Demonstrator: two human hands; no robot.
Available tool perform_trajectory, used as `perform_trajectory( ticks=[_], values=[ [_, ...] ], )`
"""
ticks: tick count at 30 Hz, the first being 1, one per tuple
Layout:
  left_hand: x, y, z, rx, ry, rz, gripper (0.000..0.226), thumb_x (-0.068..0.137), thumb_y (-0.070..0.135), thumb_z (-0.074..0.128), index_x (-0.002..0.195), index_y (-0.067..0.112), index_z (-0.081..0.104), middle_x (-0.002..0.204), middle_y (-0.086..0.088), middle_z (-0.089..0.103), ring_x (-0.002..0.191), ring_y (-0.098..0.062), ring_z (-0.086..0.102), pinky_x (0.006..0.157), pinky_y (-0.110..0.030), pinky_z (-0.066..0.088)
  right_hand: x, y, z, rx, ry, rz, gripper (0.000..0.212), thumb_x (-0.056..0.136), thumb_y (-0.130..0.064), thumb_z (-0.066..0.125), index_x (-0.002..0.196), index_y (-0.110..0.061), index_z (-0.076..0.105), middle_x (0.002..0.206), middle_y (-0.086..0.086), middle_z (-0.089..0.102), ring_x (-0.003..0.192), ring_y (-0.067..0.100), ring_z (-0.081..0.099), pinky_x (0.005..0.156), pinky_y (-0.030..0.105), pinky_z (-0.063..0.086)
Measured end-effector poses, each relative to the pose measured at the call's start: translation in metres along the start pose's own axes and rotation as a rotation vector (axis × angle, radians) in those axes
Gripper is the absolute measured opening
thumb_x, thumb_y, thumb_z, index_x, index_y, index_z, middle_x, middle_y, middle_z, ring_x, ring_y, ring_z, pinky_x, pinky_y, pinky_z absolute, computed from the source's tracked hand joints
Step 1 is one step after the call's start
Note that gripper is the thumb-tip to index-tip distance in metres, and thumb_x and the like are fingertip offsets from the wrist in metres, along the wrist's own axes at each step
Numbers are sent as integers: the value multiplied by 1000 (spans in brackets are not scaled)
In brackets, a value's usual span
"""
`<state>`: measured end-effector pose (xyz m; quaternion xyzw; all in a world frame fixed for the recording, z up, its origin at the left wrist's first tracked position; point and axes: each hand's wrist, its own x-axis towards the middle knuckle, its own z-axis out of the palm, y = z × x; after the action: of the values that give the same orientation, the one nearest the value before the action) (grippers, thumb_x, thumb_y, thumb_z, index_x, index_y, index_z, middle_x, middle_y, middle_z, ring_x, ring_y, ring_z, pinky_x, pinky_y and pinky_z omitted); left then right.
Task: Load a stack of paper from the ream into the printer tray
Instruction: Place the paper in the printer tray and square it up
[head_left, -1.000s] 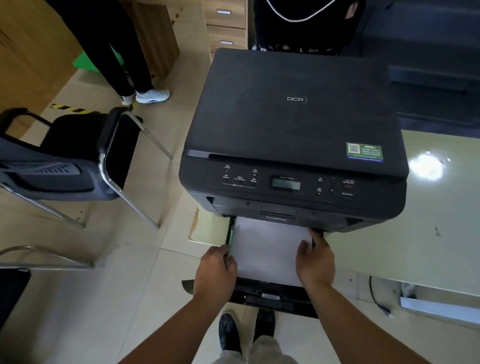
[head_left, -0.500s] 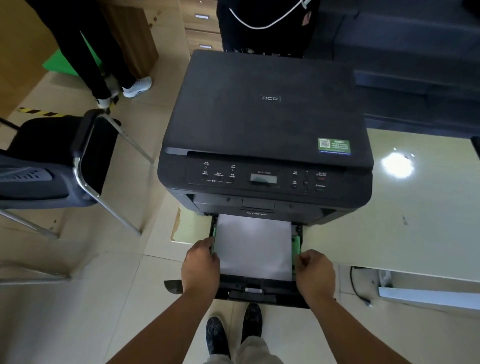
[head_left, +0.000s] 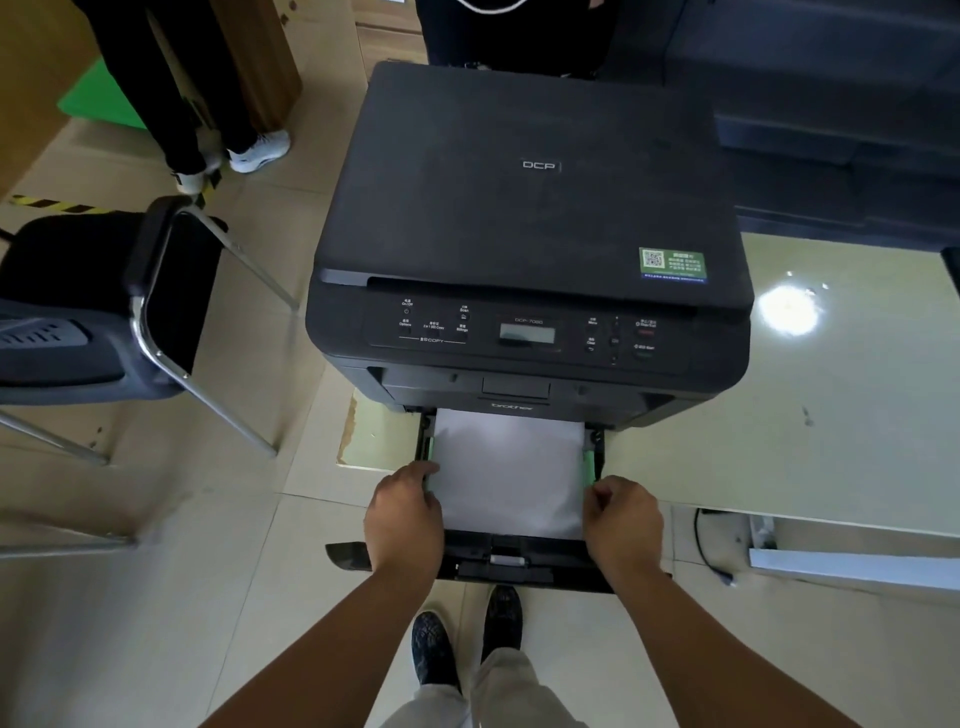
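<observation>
Head view: left hand (head_left: 402, 512) fingers curled on left edge of white paper stack (head_left: 506, 470); right hand (head_left: 623, 519) fingers pinch right side guide. Stack lies in pulled-out black printer tray (head_left: 498, 564), under black printer (head_left: 530, 234) at pale green tabletop (head_left: 831, 415) front-left corner.

A glossy pale table (head_left: 857, 415) carries the black printer (head_left: 530, 249) at its left edge.

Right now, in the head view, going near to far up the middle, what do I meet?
Shoes → tray front edge → paper stack → printer control panel → scanner lid.
</observation>
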<state>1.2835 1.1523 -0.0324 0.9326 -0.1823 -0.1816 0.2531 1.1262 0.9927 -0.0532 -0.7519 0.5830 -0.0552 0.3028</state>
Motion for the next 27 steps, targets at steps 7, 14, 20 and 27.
perform_trajectory(
  ticks=[7, 14, 20, 27],
  values=[
    [1, 2, 4, 33, -42, 59, 46, 83, -5, 57, 121, 19, 64, 103, -3, 69, 88, -24, 64, 71, -40, 59, -6, -7, 9, -76, 30, -53, 20, 85, -5, 64, 65, -7, 64, 58, 8, 62, 52, 23, 58, 48, 32, 51],
    [8, -11, -6, 183, -69, 174, 46, 82, -9, 59, 120, 17, 64, 120, -3, 63, 111, -22, 54, 76, -38, 58, -4, 1, -7, -181, 13, -34, 15, 87, -13, 60, 73, -8, 62, 71, 9, 64, 61, 28, 57, 56, 30, 41],
    [6, -16, -7, 215, -118, 217, 48, 80, -9, 64, 120, 17, 61, 121, -3, 62, 103, -22, 60, 78, -33, 56, 0, 4, -9, -112, -26, 2, 11, 87, -11, 61, 77, -9, 63, 73, 9, 67, 61, 27, 59, 55, 31, 46],
    [2, -17, -2, 152, -103, 208, 42, 79, -12, 62, 111, 15, 65, 117, -2, 63, 102, -20, 60, 80, -33, 56, -1, 0, -11, -161, -31, 23, 16, 89, -16, 59, 73, -15, 61, 66, 3, 63, 57, 25, 56, 52, 28, 41]
  ],
)
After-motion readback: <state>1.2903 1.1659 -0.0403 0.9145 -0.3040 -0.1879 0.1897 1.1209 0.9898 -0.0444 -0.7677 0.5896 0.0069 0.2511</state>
